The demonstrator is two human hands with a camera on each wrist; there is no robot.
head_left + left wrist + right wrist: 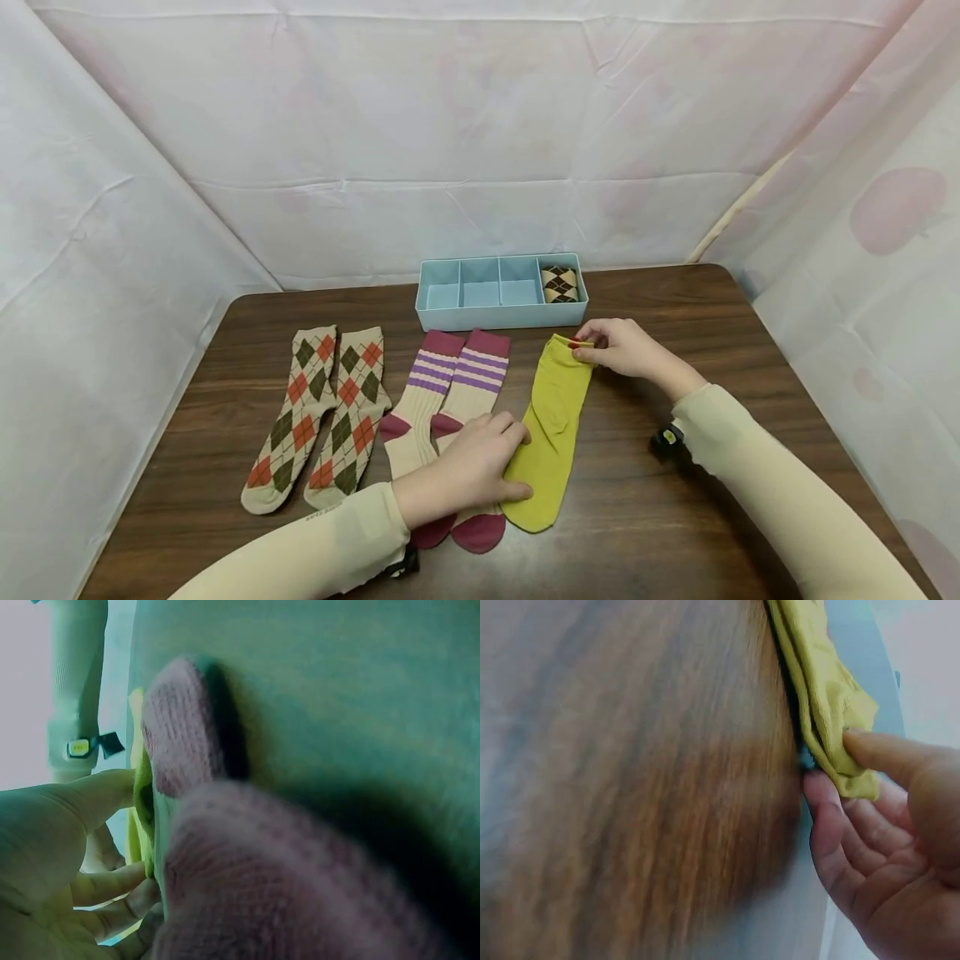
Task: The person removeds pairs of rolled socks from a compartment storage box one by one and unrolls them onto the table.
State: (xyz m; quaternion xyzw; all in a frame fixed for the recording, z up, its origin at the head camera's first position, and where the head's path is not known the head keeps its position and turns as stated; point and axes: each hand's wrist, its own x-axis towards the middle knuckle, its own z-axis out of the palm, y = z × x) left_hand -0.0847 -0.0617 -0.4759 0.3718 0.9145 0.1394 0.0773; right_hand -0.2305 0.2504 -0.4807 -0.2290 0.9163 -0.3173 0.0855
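Note:
A yellow-green sock lies flat on the table, its cuff towards the tray. My right hand pinches the corner of that cuff, where a bit of red shows. In the right wrist view, the thumb is on one side of the folded yellow fabric and the fingers on the other. My left hand rests on the sock's left edge near the toe, thumb and fingertips spread apart on it. Under that hand and wrist lie two cream socks with maroon cuffs, heels and toes and purple stripes, partly hidden.
Behind the socks stands a light blue tray with several compartments. A rolled argyle sock bundle sits in its rightmost one. Two beige argyle socks lie side by side on the left of the brown wooden table. White sheeting hangs around.

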